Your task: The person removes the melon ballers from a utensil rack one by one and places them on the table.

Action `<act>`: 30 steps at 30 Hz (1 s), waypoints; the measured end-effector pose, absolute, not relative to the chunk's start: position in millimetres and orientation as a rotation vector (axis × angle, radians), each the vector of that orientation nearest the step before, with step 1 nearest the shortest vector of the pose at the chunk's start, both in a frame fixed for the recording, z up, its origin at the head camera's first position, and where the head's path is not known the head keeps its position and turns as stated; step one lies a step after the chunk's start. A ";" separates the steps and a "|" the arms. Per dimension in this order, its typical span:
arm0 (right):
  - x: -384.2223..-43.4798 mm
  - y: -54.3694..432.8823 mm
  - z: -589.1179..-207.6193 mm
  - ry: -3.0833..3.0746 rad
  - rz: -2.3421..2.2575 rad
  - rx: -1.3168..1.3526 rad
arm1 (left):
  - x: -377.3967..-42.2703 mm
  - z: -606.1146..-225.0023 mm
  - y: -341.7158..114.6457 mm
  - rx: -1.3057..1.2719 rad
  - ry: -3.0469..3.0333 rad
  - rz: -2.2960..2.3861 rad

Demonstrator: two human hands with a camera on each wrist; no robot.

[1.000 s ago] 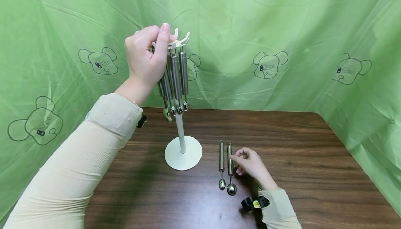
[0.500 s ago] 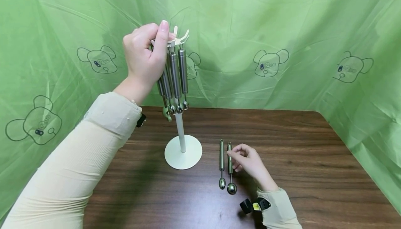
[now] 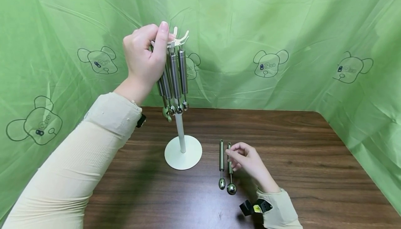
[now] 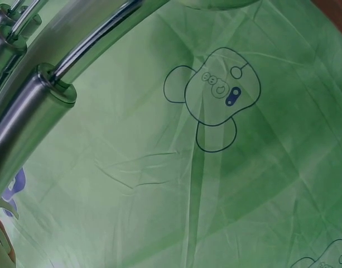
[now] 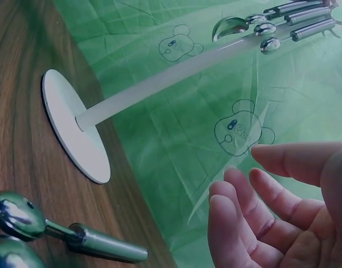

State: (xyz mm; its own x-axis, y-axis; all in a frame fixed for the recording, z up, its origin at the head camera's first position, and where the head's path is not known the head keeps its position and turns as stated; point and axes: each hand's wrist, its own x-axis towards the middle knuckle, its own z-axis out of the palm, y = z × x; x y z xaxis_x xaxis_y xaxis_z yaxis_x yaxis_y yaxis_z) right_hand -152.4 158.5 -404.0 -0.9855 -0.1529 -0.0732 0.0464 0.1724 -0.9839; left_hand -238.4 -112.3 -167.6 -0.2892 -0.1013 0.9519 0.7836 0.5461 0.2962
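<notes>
At the top of a white utensil stand (image 3: 180, 131), my left hand (image 3: 144, 53) grips the hook end with curled fingers; its far fingertips are hidden. Several steel melon ballers (image 3: 175, 77) hang from the hooks below it. Two more lie side by side on the table: one with an oval scoop (image 3: 221, 159) and one with a round scoop (image 3: 231, 188). My right hand (image 3: 249, 161) hovers at the round one's handle, overlapping it in the head view. In the right wrist view its fingers (image 5: 268, 206) are loosely bent, with nothing between them and the thumb.
Dark wood-grain table (image 3: 297, 152) under everything. A green curtain (image 3: 225, 30) with printed mouse heads hangs behind and along the sides. The stand's round white base (image 5: 76, 134) is left of the loose ballers.
My right hand has shifted slightly up and left, over the round baller's handle. The left hand stays at the stand's top, and the ballers have not moved.
</notes>
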 end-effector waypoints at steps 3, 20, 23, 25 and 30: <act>-151.7 156.9 -401.3 2.271 -1.939 -0.122 | -238.6 -167.5 -112.2 -0.584 -1.645 -0.966; -149.1 150.9 -385.8 2.225 -1.988 -0.281 | -239.1 -167.9 -111.9 -0.568 -1.645 -0.955; -149.1 149.9 -383.3 2.221 -1.992 -0.298 | -239.2 -167.7 -111.5 -0.573 -1.642 -0.957; -148.7 148.8 -381.3 2.219 -1.990 -0.303 | -239.2 -167.6 -111.3 -0.576 -1.641 -0.958; -148.1 144.6 -376.5 2.214 -1.979 -0.321 | -239.2 -168.1 -111.5 -0.573 -1.644 -0.962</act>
